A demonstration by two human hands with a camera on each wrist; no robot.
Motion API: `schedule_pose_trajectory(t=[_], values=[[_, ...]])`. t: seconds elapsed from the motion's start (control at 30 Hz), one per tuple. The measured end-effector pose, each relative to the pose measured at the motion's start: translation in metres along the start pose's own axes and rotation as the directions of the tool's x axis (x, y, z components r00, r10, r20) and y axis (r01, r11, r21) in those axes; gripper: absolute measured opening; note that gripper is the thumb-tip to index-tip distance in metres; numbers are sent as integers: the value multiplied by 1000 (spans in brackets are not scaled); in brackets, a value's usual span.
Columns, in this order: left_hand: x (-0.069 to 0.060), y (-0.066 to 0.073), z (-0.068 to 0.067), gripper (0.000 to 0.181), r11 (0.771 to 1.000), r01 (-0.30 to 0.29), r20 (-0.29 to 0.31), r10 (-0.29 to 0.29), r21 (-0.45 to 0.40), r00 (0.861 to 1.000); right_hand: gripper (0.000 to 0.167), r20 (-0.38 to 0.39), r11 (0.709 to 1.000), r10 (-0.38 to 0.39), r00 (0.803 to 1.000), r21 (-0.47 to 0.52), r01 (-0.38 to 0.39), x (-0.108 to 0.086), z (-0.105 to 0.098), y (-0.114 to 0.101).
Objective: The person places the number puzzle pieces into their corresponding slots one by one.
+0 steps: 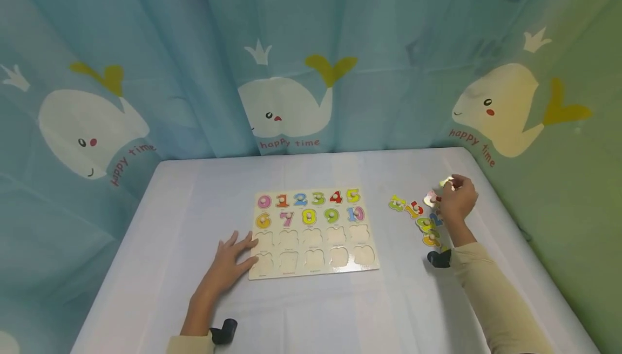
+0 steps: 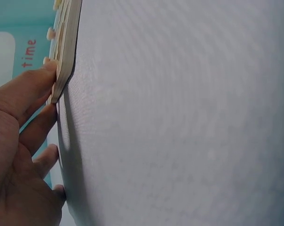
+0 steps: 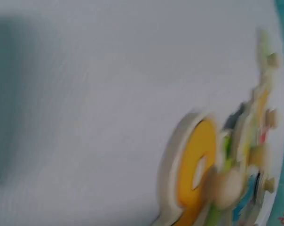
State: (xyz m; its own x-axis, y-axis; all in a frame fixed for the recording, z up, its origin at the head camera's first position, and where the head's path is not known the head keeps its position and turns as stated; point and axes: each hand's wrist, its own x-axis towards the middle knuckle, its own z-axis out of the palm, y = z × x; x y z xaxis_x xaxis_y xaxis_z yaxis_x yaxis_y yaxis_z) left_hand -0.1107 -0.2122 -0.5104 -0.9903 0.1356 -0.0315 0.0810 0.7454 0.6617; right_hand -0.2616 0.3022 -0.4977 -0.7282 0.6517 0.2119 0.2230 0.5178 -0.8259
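A wooden number puzzle board [image 1: 313,276] lies on the table, its upper two rows holding knobbed pieces from 0 to 10 and its lower two rows showing bare recesses. My left hand [image 1: 225,262] rests at the board's left edge, fingers spread. In the left wrist view the thumb [image 2: 36,80] touches the board's corner. Over at the right, my right hand [image 1: 459,200] pinches a small yellow-green puzzle piece [image 1: 445,182], partly covered by the fingers. Below it lies a pink piece [image 1: 430,198]. The right hand is out of sight in the right wrist view.
Several loose knobbed pieces lie right of the board, among them a green one [image 1: 397,203], a red one [image 1: 414,210] and a yellow-orange one [image 3: 196,165], some overlapping. A white cloth [image 1: 311,316] covers the table. Whale-print curtains [image 1: 204,100] hang behind.
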Motion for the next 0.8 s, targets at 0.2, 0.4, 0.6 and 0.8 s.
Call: schedule_pose_trajectory(t=[0.2,0.4,0.6,0.8], values=[[-1,0,0,47,1000,-14,0,14,-9,1000,27,-29,948,-275,961,159,276,-20,12,-24],[0,-1,-1,47,1000,-7,6,7,-20,1000,30,434,932,-322,842,299,203,-94,50,-58],[3,-1,2,47,1000,-6,13,6,-28,1000,26,599,903,-419,682,357,240,-172,90,-91],[1,-3,0,49,1000,-6,-8,6,-13,1000,24,712,843,-529,461,378,383,-243,123,-119]])
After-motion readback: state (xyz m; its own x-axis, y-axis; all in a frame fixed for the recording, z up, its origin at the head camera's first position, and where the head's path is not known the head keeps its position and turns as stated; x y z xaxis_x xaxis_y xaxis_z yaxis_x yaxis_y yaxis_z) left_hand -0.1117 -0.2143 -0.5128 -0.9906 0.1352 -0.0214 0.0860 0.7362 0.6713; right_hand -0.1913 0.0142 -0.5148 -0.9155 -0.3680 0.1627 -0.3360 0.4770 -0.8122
